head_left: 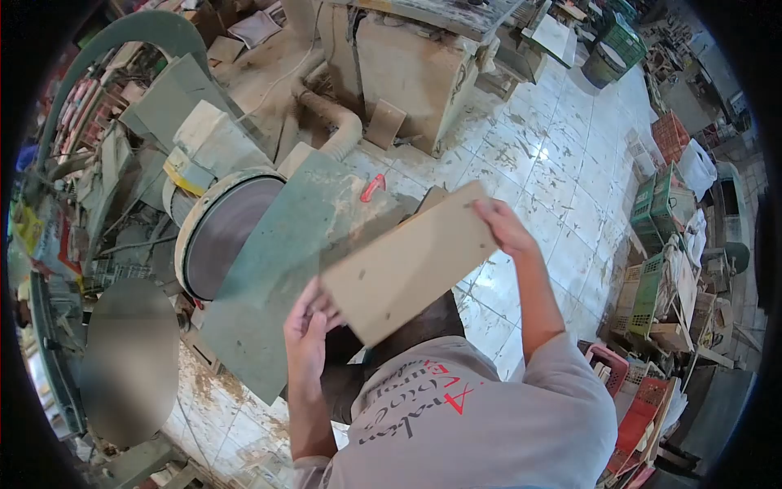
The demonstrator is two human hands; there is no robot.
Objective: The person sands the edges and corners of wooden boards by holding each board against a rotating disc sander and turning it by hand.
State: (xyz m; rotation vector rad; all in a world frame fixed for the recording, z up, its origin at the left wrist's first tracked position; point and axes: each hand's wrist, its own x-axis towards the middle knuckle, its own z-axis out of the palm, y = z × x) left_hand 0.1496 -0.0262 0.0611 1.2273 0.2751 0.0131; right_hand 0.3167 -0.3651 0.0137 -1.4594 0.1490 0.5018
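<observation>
A flat tan board (411, 265) with a few small dark spots is held tilted in front of my body. My left hand (308, 320) grips its lower left end, fingers at the edge. At the upper right end, my right hand (503, 226) has hold of the corner. Beneath and beyond the board lies a dusty green table plate (277, 269). Beside that plate, on the left, stands a round grey disc (230, 238) in a pale housing. A small red object (373, 188) rests near the plate's far edge.
A thick duct pipe (338, 122) runs by a large dusty cabinet (407, 73) ahead. Green crates (652, 285) and red crates (643, 411) line the right side. Scraps litter the tiled floor (546, 155). A blurred oval (130, 363) covers part of the lower left.
</observation>
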